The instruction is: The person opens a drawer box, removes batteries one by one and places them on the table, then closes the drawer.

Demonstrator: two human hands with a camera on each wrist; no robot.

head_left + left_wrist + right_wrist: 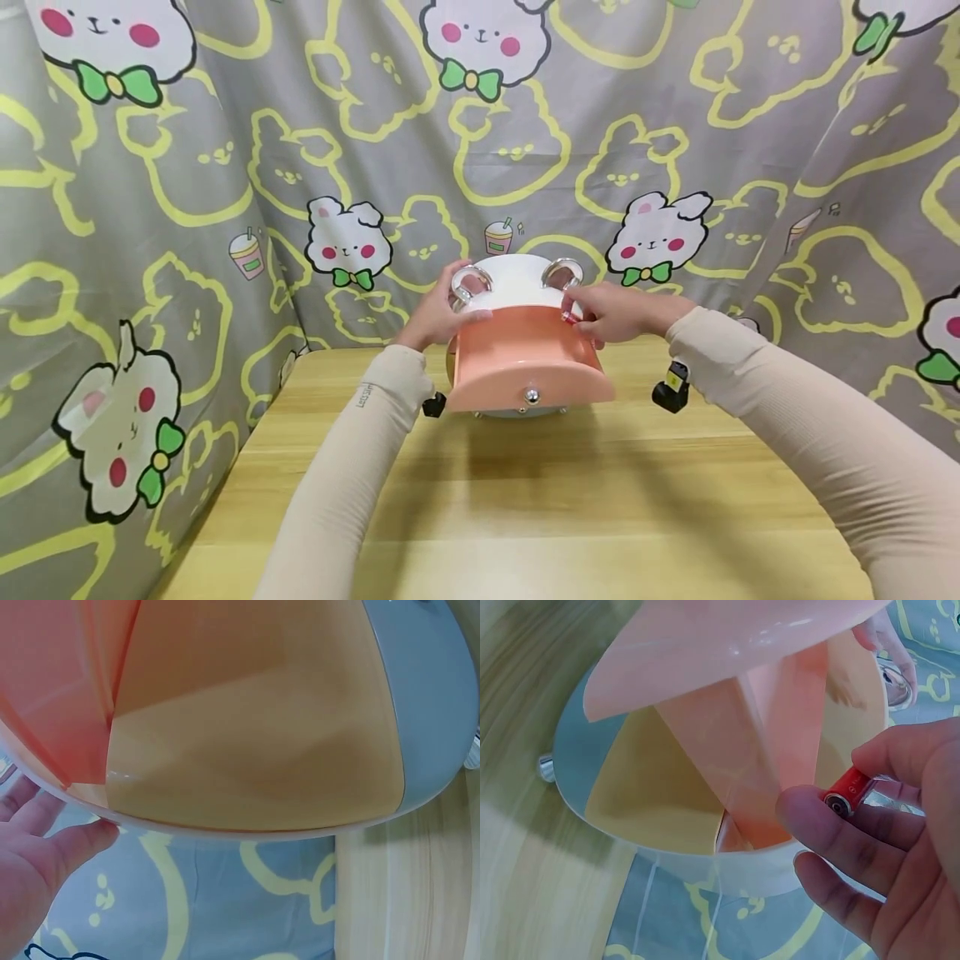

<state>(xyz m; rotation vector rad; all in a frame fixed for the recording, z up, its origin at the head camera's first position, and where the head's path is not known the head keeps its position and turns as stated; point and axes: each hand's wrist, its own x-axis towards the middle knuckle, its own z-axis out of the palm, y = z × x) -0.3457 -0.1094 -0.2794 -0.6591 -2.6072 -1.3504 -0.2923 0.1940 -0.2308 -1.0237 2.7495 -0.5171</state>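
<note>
A rounded storage box (516,279) with a white top and two silver ring-shaped ears stands on the table. Its salmon-pink drawer (491,386) is pulled out at the front and has a round silver knob. My left hand (441,312) holds the box's left side by the ear, thumb at the rim and the other fingers partly hidden behind. Over the drawer's right edge, my right hand (621,312) pinches a small red battery (847,789) between thumb and fingers, its metal end showing in the right wrist view. The drawer's inside is only partly seen.
The wooden table (540,500) stretches in front of the box. Close behind and at both sides hangs a grey patterned curtain (517,167). Below the drawer, the box has a yellowish inner part (255,735) and a blue-grey lower front (431,712).
</note>
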